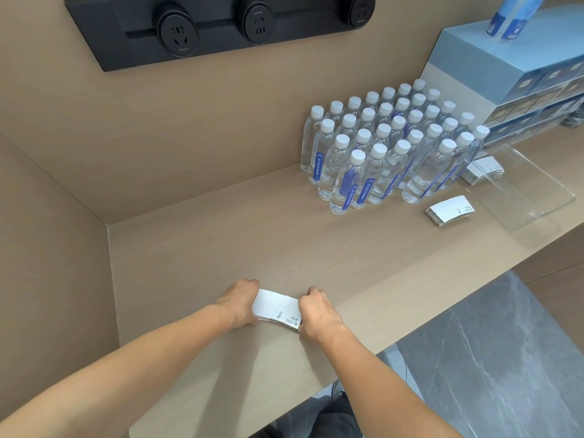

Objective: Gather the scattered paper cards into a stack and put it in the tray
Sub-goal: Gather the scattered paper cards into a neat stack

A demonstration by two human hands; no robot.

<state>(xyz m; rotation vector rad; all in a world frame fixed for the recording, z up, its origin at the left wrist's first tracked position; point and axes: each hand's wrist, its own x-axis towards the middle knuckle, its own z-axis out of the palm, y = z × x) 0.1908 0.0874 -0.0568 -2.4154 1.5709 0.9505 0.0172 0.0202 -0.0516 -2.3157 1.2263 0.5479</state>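
Left hand [237,301] and right hand [317,311] clasping small white paper-card stack [278,308] from both ends — on beige wooden counter [221,241] | well apart from clear plastic tray [534,197] — second card stack [448,210] just beside tray

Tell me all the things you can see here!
Card stack in the hands: one, white, near counter edge.
Loose card stack: one, white, beside the tray.
Card stack in tray: one, white, at the tray's far end.
Tray: one, clear, right of counter.
Water bottles: many, clear, white caps, blue labels, grouped by wall.
Boxes: stacked, blue, far right.
Socket strip: one, black, three sockets, on wall.
Counter: one, beige.
Left hand, right hand: squeezing the stack's ends.
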